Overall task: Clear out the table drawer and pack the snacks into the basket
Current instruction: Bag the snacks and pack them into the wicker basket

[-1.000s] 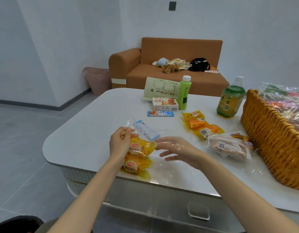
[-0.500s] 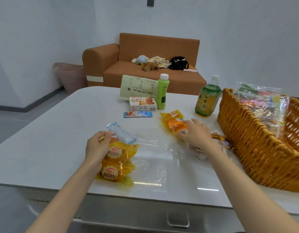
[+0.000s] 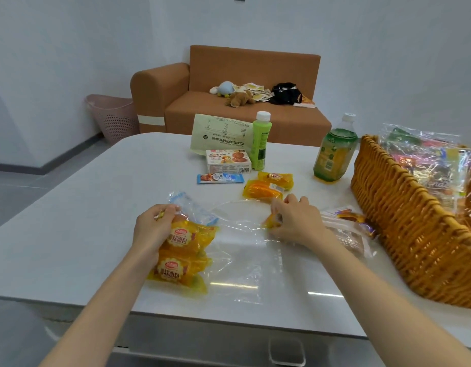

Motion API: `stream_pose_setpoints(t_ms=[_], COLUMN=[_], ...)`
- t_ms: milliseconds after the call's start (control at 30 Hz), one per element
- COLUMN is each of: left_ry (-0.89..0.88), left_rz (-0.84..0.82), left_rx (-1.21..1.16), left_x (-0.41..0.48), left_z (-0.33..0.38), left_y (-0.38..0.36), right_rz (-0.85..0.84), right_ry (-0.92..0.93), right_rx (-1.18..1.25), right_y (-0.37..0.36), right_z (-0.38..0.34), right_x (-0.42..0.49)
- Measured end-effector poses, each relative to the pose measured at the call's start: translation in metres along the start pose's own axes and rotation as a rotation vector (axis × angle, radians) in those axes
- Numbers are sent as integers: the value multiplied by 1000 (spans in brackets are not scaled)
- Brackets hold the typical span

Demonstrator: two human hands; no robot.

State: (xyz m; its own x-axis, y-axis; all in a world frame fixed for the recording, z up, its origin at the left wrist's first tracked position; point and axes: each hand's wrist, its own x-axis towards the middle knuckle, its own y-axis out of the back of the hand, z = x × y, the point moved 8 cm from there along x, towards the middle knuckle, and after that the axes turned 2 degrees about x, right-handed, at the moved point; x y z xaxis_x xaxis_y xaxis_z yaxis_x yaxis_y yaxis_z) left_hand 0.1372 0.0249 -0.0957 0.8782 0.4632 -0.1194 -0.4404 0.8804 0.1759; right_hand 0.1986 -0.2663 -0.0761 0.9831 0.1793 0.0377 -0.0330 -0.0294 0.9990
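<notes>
Right grip point(image 3: 295, 222), back from the loose packets point(image 3: 266, 186) on the bench point(image 3: 70, 234), now pinches one yellow bread packet point(image 3: 271, 221) over the clear bag point(image 3: 242, 250); left grip point(image 3: 152, 227) clutches that bag's end, two bagged packets point(image 3: 180, 251) inside, so bagging looks under way before the wicker basket point(image 3: 414, 234) nearby.

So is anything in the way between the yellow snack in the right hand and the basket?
Yes. A clear bread packet lies on the table between the right hand, which pinches the yellow snack, and the near wall of the basket. The snack would likely have to go up over both.
</notes>
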Motion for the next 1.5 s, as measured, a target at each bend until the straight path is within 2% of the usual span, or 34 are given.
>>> stream_pose_setpoints(t_ms=[67, 200, 300, 367, 433, 533, 700, 800, 933, 1067, 1133, 1200, 1267, 1400, 1500], left_ry=[3, 7, 0, 10, 32, 49, 32, 10, -13, -59, -50, -63, -89, -84, -79], left_rz=[13, 77, 135, 164, 163, 131, 4, -55, -108, -164, -233, -278, -310, -408, -419], left_rx=[-23, -80, -104, -132, -175, -212, -199, -174, -173, -91, -61, -21, -1, 32, 36], left_x=[0, -7, -13, -17, -21, -30, -42, -47, -49, -49, -50, -49, -50, -54, -57], left_z=[-1, 2, 4, 4, 3, 4, 6, 5, 10, 17, 17, 17, 19, 17, 17], left_y=[8, 28, 48, 61, 70, 73, 61, 53, 51, 50, 46, 42, 39, 29, 24], right_rz=[109, 290, 185, 65, -79, -266, -296, -402, -527, -561, -503, -410, -385, -412, -238], right_ry=[-56, -303, -404, -411, -368, -298, -354, -388, -314, -306, -190, -50, 4, 65, 123], right_rx=[180, 1150, 1657, 1827, 1839, 1729, 1899, 2056, 2201, 2351, 2238, 1993, 1867, 1833, 1509], right_y=[14, 38, 43, 45, 45, 37, 21, 7, 10, 13, 16, 18, 17, 11, 14], right_z=[4, 25, 18, 7, -8, -35, -71, -98, -124, -127, -127, -127, -129, -127, -117], right_x=[-4, -20, -37, -53, -67, -79, -78, -81, -82, -79, -76, -70, -68, -70, -70])
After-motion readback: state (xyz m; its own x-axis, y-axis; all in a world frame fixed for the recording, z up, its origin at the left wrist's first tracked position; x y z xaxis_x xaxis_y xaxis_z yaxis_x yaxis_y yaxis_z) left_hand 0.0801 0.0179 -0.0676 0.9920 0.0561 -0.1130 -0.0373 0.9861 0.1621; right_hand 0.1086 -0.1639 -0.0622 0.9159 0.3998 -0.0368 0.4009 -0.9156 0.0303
